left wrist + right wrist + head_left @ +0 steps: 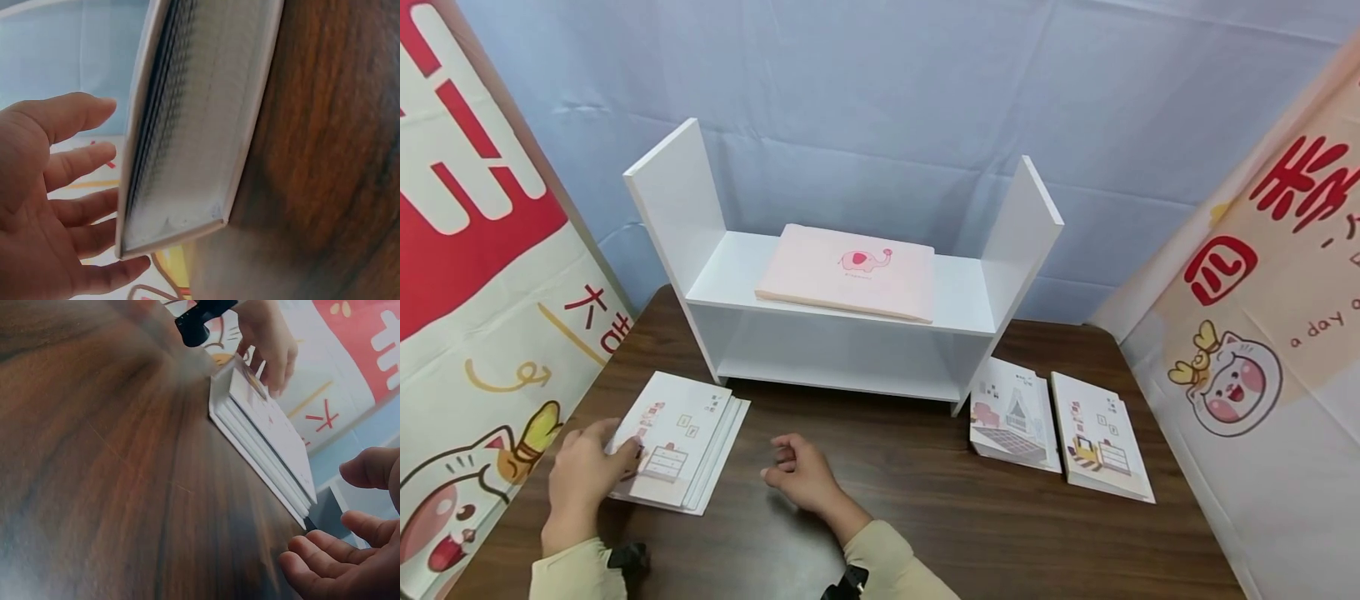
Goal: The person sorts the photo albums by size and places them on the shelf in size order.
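White rectangular book with stepped layers [677,442]: lying flat, printed cover up, at the lower left of the head view, on the dark brown wood-grain table [947,517]; edge-on in the left wrist view, with ribbed pages between pale covers.
Left hand [584,467]: at that book's left edge, thumb over the cover in the head view; fingers spread and relaxed in the left wrist view, clasping nothing; contact hard to tell.
Right hand [805,475]: at lower middle of the head view, over the table, near the book; fingers loosely bent, thumb apart, holding nothing.
White two-tier shelf [966,296]: standing at the centre, behind the hands.
Pink rectangular book with an elephant print [850,275]: flat on the upper tier.
White book with a tower print [1015,417]: flat at right of centre, beside the shelf's right foot.
White book with a yellow-and-grey print [1101,442]: just right of the tower-print one.
Pale blue cloth [880,100]: hanging across the top.
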{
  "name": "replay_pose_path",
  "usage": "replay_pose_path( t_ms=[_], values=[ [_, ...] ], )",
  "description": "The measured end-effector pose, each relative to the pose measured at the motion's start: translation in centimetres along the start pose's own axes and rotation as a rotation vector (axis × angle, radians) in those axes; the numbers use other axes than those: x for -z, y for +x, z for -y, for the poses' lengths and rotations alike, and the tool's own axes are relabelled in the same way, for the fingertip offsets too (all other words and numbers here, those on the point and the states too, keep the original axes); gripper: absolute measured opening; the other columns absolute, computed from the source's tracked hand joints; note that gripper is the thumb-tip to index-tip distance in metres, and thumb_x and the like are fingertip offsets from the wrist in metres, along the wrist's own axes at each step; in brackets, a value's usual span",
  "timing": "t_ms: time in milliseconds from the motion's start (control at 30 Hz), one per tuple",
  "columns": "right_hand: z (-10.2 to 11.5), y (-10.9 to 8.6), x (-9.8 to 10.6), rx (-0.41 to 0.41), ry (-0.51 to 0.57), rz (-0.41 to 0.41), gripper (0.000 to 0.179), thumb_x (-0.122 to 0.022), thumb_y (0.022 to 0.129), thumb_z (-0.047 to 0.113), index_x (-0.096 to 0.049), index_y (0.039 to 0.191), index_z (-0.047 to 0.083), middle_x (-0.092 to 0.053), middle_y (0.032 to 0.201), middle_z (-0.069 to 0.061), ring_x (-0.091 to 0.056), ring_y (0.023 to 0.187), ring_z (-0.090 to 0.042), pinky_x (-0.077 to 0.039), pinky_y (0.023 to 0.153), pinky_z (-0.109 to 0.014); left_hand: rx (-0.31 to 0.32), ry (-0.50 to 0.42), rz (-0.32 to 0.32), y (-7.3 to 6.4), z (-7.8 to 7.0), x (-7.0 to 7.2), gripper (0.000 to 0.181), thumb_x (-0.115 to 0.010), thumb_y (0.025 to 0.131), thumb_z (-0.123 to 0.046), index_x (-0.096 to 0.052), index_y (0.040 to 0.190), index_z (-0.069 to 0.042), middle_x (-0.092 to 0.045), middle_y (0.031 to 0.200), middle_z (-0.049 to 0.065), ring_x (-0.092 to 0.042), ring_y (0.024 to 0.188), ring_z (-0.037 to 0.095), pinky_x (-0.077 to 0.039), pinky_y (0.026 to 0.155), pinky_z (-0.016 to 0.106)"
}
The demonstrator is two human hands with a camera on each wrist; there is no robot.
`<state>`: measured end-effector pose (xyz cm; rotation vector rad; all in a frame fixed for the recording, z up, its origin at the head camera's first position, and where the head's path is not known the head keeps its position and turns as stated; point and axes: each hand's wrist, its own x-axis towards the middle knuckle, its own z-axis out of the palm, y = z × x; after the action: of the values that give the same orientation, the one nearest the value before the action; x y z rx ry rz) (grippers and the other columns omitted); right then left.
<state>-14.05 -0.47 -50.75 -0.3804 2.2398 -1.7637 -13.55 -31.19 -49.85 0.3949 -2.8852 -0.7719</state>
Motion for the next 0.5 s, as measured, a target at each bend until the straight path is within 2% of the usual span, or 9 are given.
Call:
replay_pose_path(
  t_ms=[133, 267, 400, 500],
  values=[
    [0.1, 0.3, -0.8, -0.066, 0.103, 0.010, 0.043, -0.069, 0.079, 0.004, -0.053, 0.118, -0.005, -0.059, 0.102, -0.017, -0.057, 0.080, -0.013, -0.047, 0.064, -0.025, 0.069, -0.023, 0.025, 0.2, 0.3, -0.1, 0.056, -0.062, 0.085, -0.028, -0.048, 0.122, 0.012, -0.046, 0.114, 0.037, -0.041, 0.103, 0.054, -0.034, 0.080, 0.064],
    [0.4, 0.3, -1.7, -0.162, 0.222, 0.026, 0.044, -0.068, 0.079, 0.004, -0.052, 0.119, -0.003, -0.060, 0.101, -0.016, -0.057, 0.076, -0.014, -0.048, 0.056, -0.031, 0.151, -0.068, 0.040, 0.2, 0.4, -0.2, 0.056, -0.060, 0.086, -0.027, -0.047, 0.122, 0.013, -0.048, 0.116, 0.037, -0.041, 0.104, 0.054, -0.033, 0.085, 0.061],
    [0.8, 0.4, -2.6, -0.227, 0.329, 0.040, 0.043, -0.066, 0.080, 0.003, -0.051, 0.120, -0.002, -0.061, 0.100, -0.013, -0.059, 0.078, -0.016, -0.052, 0.062, -0.040, 0.228, -0.140, 0.045, 0.3, 0.5, -0.3, 0.057, -0.059, 0.086, -0.030, -0.046, 0.122, 0.013, -0.049, 0.117, 0.036, -0.040, 0.106, 0.053, -0.032, 0.086, 0.059],
    [0.9, 0.4, -3.2, -0.264, 0.428, 0.026, 0.044, -0.065, 0.080, 0.001, -0.050, 0.121, -0.002, -0.062, 0.096, -0.010, -0.060, 0.080, -0.016, -0.052, 0.068, -0.043, 0.260, -0.167, 0.057, 0.2, 0.5, -0.4, 0.058, -0.058, 0.087, -0.032, -0.047, 0.122, 0.013, -0.049, 0.117, 0.036, -0.038, 0.108, 0.054, -0.031, 0.087, 0.059]
  ],
)
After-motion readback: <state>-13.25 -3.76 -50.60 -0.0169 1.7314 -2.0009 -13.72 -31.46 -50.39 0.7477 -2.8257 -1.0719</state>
